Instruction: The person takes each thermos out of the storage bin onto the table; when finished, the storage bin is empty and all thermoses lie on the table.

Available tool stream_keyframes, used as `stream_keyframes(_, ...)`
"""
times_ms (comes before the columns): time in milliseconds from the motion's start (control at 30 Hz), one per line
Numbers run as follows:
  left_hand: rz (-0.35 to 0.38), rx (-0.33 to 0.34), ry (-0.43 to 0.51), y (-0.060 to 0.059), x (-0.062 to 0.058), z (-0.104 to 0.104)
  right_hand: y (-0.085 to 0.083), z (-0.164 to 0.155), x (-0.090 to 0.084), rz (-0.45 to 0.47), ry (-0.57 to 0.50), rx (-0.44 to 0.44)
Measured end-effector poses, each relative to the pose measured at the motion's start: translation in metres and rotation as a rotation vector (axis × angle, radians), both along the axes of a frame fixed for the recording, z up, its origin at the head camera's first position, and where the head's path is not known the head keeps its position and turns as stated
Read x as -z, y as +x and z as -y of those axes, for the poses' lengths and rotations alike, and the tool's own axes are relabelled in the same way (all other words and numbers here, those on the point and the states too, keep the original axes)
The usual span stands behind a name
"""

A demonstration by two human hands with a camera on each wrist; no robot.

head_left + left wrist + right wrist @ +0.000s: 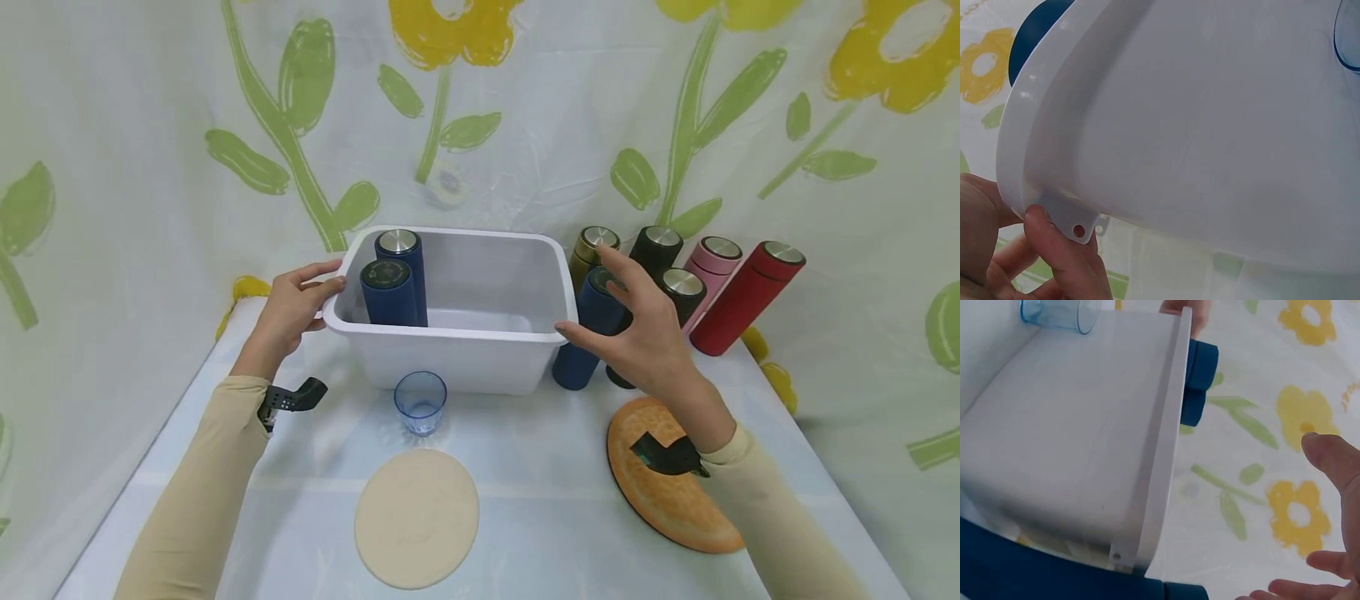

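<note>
A white plastic tub [457, 357] stands towards the back of the table. My left hand [288, 310] grips its left rim; in the left wrist view, a digit presses against the rim beside a small holed tab [1071, 220]. Two dark blue thermos bottles [388, 296] stand upright inside the tub at its left end. My right hand [651, 333] is spread with nothing in it, its thumb by the tub's front right corner. Beneath its fingers, a blue thermos bottle [573, 358] stands outside the tub, partly hidden by the hand.
Right of the tub stand a gold bottle [582, 255], black bottles [652, 248], a pink bottle [711, 260] and a leaning red bottle [746, 298]. In front are a blue-tinted glass [421, 406], a pale round mat [417, 518] and a brown bread-patterned round mat [667, 492].
</note>
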State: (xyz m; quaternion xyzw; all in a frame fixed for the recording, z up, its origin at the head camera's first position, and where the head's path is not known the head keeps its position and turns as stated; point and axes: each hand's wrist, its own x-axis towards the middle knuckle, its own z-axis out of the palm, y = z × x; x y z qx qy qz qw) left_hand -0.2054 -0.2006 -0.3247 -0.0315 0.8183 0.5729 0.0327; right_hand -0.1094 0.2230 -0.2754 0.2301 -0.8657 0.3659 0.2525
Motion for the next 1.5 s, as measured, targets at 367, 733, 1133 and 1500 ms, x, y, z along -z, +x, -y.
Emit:
stream_keyframes(367,-0.006,-0.001,-0.001,-0.002,0.001,0.001,-0.006,0.016,0.008,0.025,-0.034,-0.052)
stream_keyframes(733,0.0,-0.005,0.006,0.0,0.001,0.002,-0.012,0.034,0.014,0.034,-0.095,-0.099)
stream_keyframes(1133,-0.008,-0.003,0.024,0.001,0.001,0.003,-0.015,0.057,0.021,0.097,-0.169,-0.174)
stream_keyframes(1500,-0.016,0.001,0.025,-0.002,0.002,0.001,-0.023,0.078,0.029,0.14,-0.152,-0.204)
